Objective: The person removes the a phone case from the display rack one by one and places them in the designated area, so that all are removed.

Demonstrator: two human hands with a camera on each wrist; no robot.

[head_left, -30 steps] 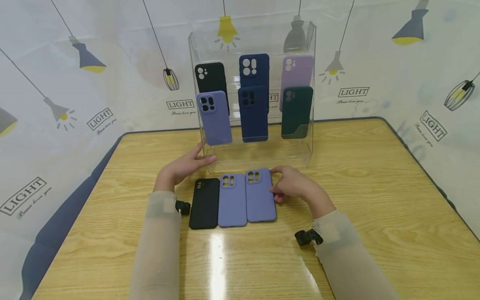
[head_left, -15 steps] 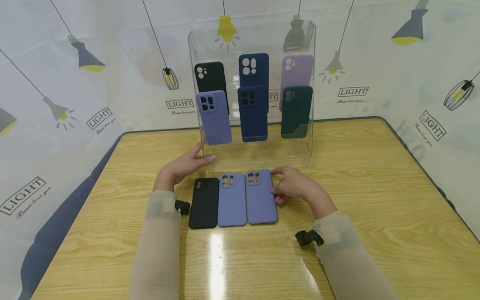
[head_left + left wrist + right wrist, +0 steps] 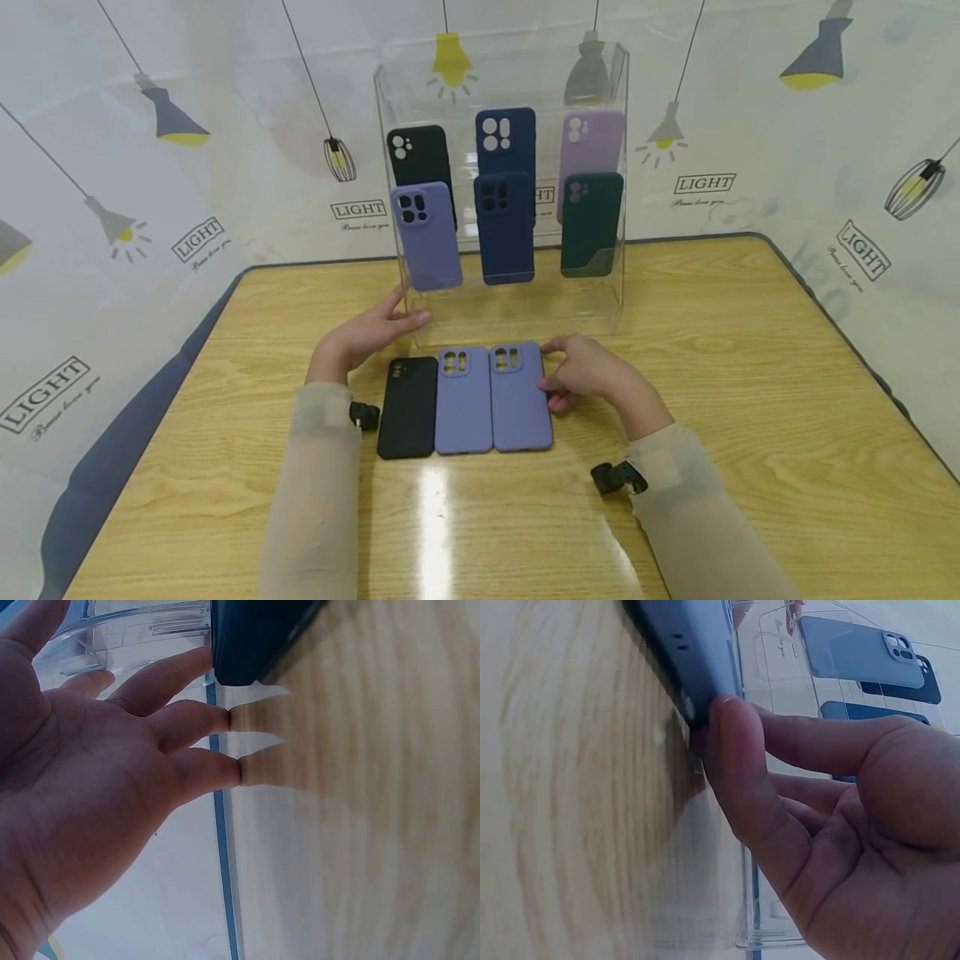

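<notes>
My right hand [image 3: 588, 377] touches the right edge of the rightmost lavender case [image 3: 519, 397], fingers curled against its side; since a second ago the case has slid slightly left and squared up flush with the middle lavender case [image 3: 463, 402], closing the row. My left hand [image 3: 360, 335], fingers relaxed, rests by the clear display stand [image 3: 600, 312]. A black case [image 3: 408, 407] lies leftmost on the wooden table [image 3: 750, 400]; lamp-printed backdrop behind.

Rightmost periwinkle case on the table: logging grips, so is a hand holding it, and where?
The right hand touches the periwinkle case at its right edge with thumb and fingertips; not lifted.
</notes>
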